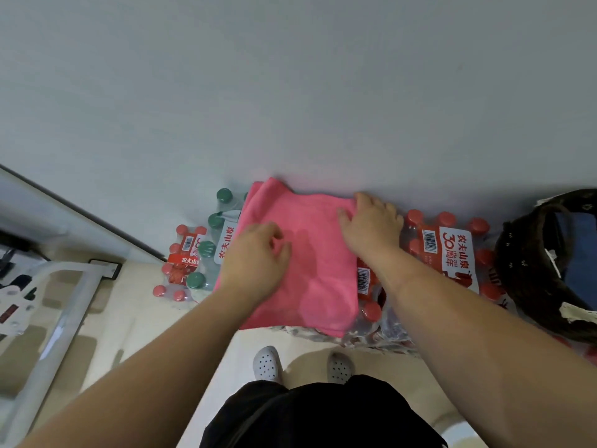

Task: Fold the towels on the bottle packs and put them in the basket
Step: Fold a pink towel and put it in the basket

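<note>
Forearms [161, 367] reach out over my black shorts [323, 415] to the pink towel [307, 273] on the bottle packs [452, 253].
My right hand [371, 224] lies flat, fingers spread, pinning the far right corner so the fold holds. My left hand [258, 250] curls at the middle; pinching or smoothing, I cannot tell. Packs sit on pale floor [129, 318] against a grey wall [290, 92], basket [529, 270] at their right end.

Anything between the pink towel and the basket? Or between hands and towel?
Nothing visible blocks either. The left hand and right hand already touch the pink towel. Between it and the basket on the right lies only the red-capped bottle pack, seemingly low enough to carry over.
</note>
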A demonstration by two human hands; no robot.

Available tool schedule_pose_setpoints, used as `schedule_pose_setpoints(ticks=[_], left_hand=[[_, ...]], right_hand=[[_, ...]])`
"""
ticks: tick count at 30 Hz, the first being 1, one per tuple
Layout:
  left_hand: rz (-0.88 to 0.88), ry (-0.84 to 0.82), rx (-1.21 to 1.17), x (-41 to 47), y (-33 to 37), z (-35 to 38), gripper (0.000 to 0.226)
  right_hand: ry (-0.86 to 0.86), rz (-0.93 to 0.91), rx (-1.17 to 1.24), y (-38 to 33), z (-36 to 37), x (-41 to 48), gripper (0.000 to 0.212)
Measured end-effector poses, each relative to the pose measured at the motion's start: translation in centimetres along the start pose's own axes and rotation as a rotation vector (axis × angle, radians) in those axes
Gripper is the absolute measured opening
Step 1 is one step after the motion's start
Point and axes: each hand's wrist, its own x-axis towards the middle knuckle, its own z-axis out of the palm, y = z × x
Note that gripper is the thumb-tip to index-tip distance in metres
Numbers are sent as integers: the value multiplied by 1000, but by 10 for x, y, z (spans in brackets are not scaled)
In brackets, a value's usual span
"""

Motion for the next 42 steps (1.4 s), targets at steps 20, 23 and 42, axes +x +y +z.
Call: schedule_pose_setpoints(ticks=[20, 23, 42], left_hand=[[156, -276, 237, 121, -64, -9, 59], [193, -328, 296, 122, -71, -16, 48], [354, -182, -85, 19, -89, -117, 6]], right_hand=[[182, -89, 227, -15, 18, -3, 23], [213, -117, 246, -11, 12, -20, 29], [98, -164, 221, 6, -81, -128, 18]])
